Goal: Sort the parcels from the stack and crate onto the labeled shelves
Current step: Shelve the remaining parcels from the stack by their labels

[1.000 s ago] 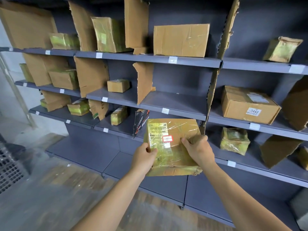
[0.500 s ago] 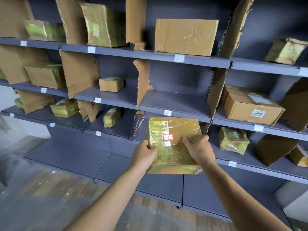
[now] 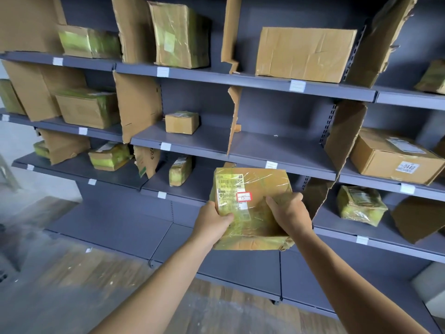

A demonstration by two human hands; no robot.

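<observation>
I hold a flat cardboard parcel [image 3: 262,189] wrapped in yellowish tape in front of the grey shelving [image 3: 277,153]. It carries a shipping label and a small red-bordered sticker marked 15. My left hand [image 3: 212,221] grips its lower left edge, thumb on the label. My right hand [image 3: 290,213] grips its lower right side, thumb on top. The parcel hangs level with the third shelf from the top, just in front of its edge. White label tags [image 3: 271,164] sit along each shelf edge; their text is unreadable.
Cardboard dividers [image 3: 234,116] split the shelves into bays. Several parcels lie in them: a small box [image 3: 181,122], a large box [image 3: 304,54], one marked 0448 [image 3: 395,157] and a taped one [image 3: 361,204]. The bay right of the divider holds nothing. Wooden floor lies below.
The view has moved right and closer to the shelves. The parcel stays in both hands at about the same height, its label now a little clearer.
</observation>
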